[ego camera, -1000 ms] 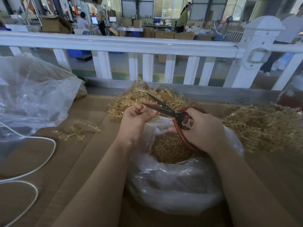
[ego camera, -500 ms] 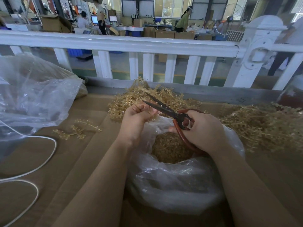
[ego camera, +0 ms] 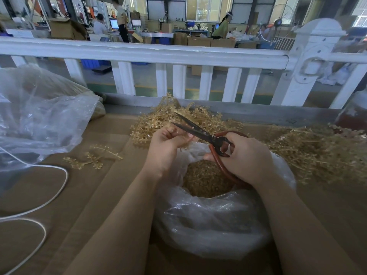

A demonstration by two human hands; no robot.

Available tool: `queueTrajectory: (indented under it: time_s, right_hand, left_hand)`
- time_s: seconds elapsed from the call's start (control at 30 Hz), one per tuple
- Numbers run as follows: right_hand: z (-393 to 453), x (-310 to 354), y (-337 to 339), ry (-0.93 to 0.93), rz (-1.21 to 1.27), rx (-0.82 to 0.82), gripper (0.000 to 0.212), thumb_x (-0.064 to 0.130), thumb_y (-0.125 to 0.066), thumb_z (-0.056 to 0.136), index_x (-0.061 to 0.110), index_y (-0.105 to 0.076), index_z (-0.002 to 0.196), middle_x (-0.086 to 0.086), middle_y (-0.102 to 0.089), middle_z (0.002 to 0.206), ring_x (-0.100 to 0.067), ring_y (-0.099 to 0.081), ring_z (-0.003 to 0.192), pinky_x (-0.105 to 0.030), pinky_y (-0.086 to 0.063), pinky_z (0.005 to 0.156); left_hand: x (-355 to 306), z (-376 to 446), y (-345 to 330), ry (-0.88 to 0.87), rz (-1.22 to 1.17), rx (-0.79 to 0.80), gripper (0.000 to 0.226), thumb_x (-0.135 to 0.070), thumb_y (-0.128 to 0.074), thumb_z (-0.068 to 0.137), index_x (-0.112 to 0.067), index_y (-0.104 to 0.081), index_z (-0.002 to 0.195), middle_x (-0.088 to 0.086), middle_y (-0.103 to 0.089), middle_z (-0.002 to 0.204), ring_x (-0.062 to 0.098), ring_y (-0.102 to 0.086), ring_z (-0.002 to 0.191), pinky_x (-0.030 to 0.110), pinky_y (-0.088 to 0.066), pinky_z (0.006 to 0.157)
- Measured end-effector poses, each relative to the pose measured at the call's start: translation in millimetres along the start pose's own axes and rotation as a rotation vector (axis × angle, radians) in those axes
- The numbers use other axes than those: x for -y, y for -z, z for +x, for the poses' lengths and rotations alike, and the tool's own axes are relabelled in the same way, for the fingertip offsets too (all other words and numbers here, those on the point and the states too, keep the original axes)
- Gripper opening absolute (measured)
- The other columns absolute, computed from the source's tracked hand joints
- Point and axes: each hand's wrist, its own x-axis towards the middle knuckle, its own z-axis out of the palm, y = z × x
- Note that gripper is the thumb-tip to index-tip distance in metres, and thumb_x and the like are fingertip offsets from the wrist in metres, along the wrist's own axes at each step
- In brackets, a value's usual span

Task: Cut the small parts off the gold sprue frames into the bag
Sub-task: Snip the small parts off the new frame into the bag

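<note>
Gripping open scissors (ego camera: 200,133), right hand (ego camera: 246,157) faces left hand (ego camera: 168,143) pinching a sprue above the bag (ego camera: 208,221).

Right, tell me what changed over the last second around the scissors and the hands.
Hardly anything. The dark-bladed scissors with reddish loop handles kept their blades apart and drifted slightly up the picture with the right hand. The left hand kept pinching a gold sprue piece at the blades. The clear plastic bag stayed put.

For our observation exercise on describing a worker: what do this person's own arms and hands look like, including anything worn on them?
Both forearms are bare for as far as the picture shows them, with no sleeves in view. The left hand and right hand wear no gloves. No watch, ring or bracelet is visible.
</note>
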Motion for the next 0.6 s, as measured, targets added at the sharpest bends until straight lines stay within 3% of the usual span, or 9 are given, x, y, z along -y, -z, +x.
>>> queueTrajectory:
  time_s: [0.17,0.33,0.47,0.6]
  right_hand:
    - [-0.5,0.1,-0.3,0.005,-0.018,-0.041,0.061,0.093,-0.038,0.069,0.034,-0.049,0.074,0.02,-0.05,0.06,0.005,-0.044,0.055,-0.018,-0.031,0.048]
    - [0.0,-0.2,0.0,-0.003,0.003,-0.023,0.062,0.096,-0.039,0.066,0.035,-0.049,0.075,0.022,-0.05,0.062,0.005,-0.046,0.056,-0.015,-0.032,0.049]
    - [0.0,-0.1,-3.0,-0.015,0.02,-0.026,0.07,0.098,-0.034,0.062,0.033,-0.055,0.077,0.021,-0.054,0.062,0.004,-0.048,0.057,-0.015,-0.034,0.05]
    - [0.2,-1.7,-4.5,-0.012,0.009,-0.02,0.077,0.1,-0.029,0.062,0.032,-0.059,0.083,0.019,-0.058,0.065,0.003,-0.05,0.057,-0.014,-0.035,0.05]
  left_hand:
    - [1.2,-0.8,-2.8,0.014,-0.024,-0.003,0.01,0.013,-0.061,0.085,0.014,-0.065,0.094,0.011,-0.072,0.078,0.019,-0.07,0.074,0.028,-0.057,0.069]
    - [2.8,1.2,-0.9,0.001,0.055,-0.021,0.01,0.002,-0.067,0.085,-0.005,-0.074,0.086,0.015,-0.072,0.086,0.03,-0.065,0.086,0.047,-0.052,0.091]
    - [3.5,0.0,-2.3,0.004,0.031,0.002,0.006,-0.009,-0.069,0.083,-0.005,-0.073,0.085,0.013,-0.072,0.085,0.027,-0.066,0.082,0.039,-0.055,0.084]
    - [3.7,1.2,0.2,0.02,0.014,-0.003,0.011,-0.006,-0.065,0.089,0.003,-0.071,0.09,0.018,-0.071,0.088,0.033,-0.065,0.086,0.048,-0.052,0.09]
